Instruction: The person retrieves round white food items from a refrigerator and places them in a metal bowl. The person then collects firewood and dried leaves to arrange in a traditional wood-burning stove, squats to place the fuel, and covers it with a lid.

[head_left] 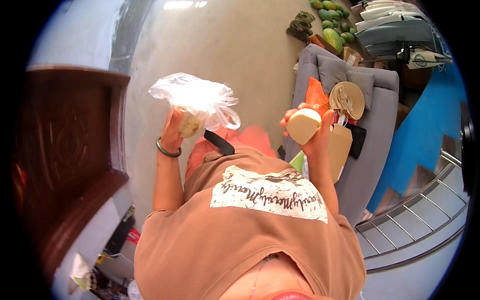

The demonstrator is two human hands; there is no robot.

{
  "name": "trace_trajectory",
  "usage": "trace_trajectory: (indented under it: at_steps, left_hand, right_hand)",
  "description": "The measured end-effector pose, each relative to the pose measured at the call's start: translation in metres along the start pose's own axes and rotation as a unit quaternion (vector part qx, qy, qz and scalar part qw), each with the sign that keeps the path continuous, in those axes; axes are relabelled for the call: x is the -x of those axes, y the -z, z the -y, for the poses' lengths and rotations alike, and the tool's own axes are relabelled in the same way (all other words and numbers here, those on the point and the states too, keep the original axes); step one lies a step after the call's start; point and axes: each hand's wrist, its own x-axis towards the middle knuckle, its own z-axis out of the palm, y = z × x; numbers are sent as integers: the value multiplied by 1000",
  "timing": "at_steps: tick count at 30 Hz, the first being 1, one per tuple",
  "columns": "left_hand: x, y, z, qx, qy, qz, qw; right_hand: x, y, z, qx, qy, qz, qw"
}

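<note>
Left hand: grip closed around the lower part of a clear plastic bag, raised to chest height ahead of the body. Bag crumpled and bright with glare, mouth flared upward; one pale, tan, rounded lump visible through the film just beside the fingers. One dark bangle around the left wrist.

Right hand: grip closed on one pale yellow block, fingers wrapped behind and thumb along its side. Block smooth, rounded at the corners, cream-coloured, with a flat face turned toward the camera. Held at the same height as the bag, well apart from it.

Below both hands: brown T-shirt with a pale printed panel, pink-orange trousers and one black strap across the lap.

Beyond the right hand: one grey sofa, carrying two grey cushions, one orange bag, one round tan fan and one brown paper bag. Further off, on the concrete floor: a heap of green papayas, roughly ten, exact count not determinable. One dark wooden cabinet to the left. Metal railing at lower right.
</note>
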Motion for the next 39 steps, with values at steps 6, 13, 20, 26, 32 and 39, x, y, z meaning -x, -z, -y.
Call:
trace_trajectory:
  at_steps: [6, 13, 20, 26, 32, 39]
  left_hand:
    - [-322, -51, -75, 42, 32, -41, 998]
    - [-668, -88, -165, 201, 1, -30, 979]
    - [-994, -97, -288, -76, -90, -44, 992]
    - [-1269, -91, -338, -181, -117, -66, 974]
    - [-1557, -113, -462, -166, 31, -36, 985]
    - [-1901, -119, -581, -181, 116, 40, 976]
  right_hand:
    - [-212, 56, 137, 33, 15, -54, 998]
    - [-528, 123, 340, -4, -15, 10, 1000]
    - [-925, 38, 567, 259, -37, 215, 941]
    - [-1204, 17, 702, 450, 51, 326, 830]
    - [-1433, 34, 804, 584, -31, 186, 789]
    - [-1751, 89, 935, 631, 32, 102, 768]
